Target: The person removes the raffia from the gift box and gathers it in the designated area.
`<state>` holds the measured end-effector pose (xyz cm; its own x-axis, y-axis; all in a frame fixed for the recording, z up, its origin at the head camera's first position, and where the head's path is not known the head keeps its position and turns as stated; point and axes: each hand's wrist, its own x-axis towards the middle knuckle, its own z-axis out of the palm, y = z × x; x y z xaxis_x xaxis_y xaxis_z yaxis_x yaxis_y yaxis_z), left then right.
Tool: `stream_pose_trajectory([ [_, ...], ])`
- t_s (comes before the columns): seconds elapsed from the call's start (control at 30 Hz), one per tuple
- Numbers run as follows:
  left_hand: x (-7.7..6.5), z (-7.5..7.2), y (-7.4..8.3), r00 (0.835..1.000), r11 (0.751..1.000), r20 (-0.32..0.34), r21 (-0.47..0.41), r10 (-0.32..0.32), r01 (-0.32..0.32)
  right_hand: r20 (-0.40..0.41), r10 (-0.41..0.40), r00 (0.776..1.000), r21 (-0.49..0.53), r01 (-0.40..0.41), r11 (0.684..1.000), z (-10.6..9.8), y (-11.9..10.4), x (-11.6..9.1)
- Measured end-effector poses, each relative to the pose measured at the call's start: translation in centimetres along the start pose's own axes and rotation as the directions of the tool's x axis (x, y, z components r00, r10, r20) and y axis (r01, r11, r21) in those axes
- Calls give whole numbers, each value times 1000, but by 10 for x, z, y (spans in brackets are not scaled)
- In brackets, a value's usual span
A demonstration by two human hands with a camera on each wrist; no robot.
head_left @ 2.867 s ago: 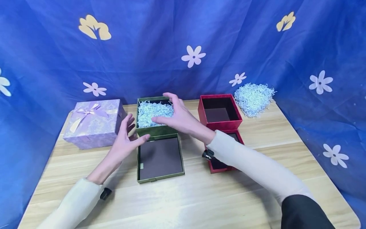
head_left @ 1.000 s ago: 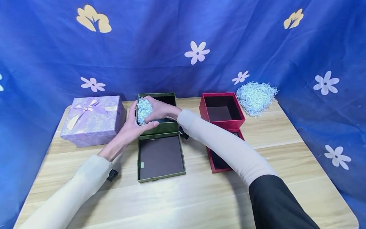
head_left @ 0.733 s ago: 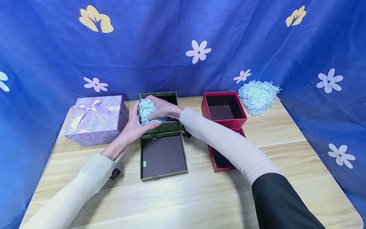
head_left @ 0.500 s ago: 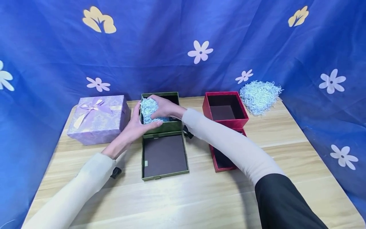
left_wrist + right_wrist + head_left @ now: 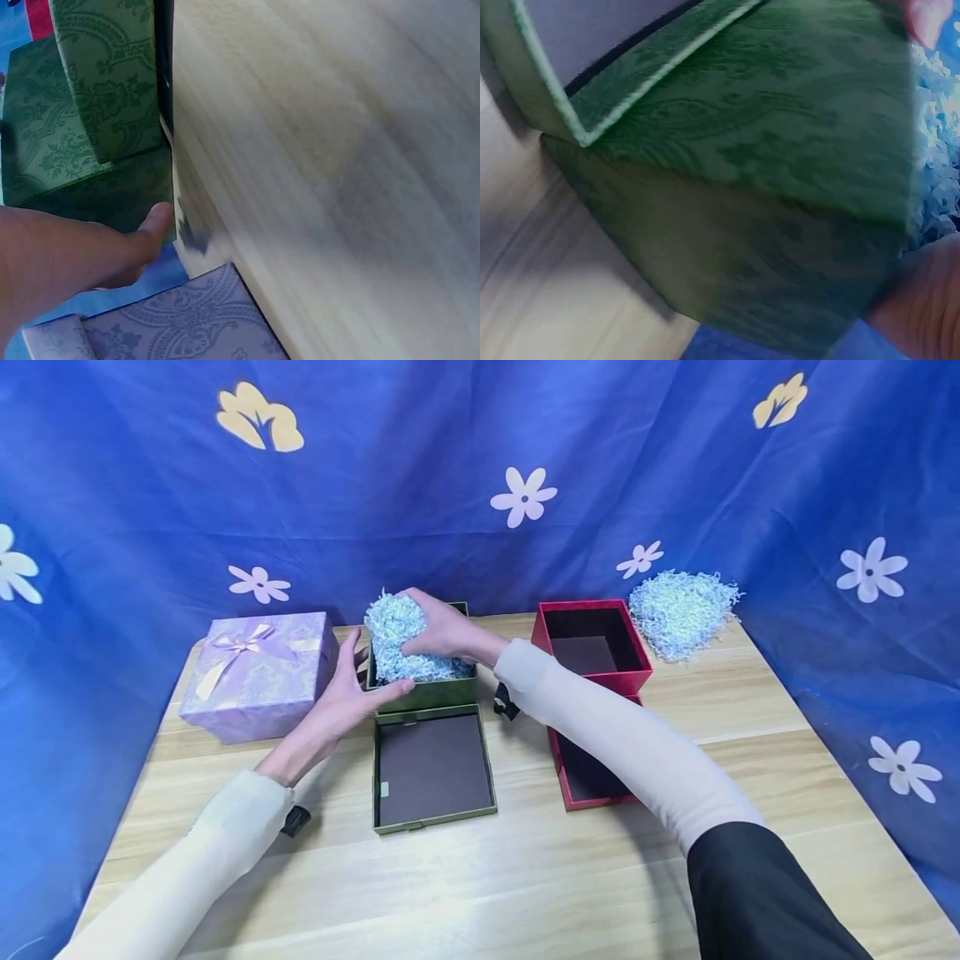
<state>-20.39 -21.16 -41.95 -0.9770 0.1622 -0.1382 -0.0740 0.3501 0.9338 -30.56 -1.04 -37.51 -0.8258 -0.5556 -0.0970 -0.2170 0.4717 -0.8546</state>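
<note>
The right hand (image 5: 444, 628) is gripping blue shredded paper (image 5: 393, 620) hiding some fingertips, while the left hand (image 5: 343, 697), fingers spread, is framing the green box (image 5: 433, 695).

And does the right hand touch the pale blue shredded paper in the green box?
Touching. The head view shows the right hand gripping the blue shredded paper, its thumb lying against the clump.

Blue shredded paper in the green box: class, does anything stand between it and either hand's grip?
Nothing visible parts the right grip from the blue shredded paper, which it holds. The green box puts its left wall between the left grip and the paper inside, though the held clump bulges above the rim.
</note>
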Motion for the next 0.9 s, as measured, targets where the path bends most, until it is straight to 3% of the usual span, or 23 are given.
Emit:
stream_pose_trajectory([
  [0.2, -1, 2, 3, 1000, 1000, 1, 0, 31, -31, -55, -61, 997, 109, 67, 992, -20, -10, -8],
  [0.5, -1, 5, 4, 999, 999, -12, -22, 45, -46, -109, -57, 992, 140, 72, 988, -52, -24, -23],
  [0.9, 6, 11, 4, 998, 999, -40, -14, 46, -47, -175, -65, 982, 391, 130, 911, -84, -33, -52],
])
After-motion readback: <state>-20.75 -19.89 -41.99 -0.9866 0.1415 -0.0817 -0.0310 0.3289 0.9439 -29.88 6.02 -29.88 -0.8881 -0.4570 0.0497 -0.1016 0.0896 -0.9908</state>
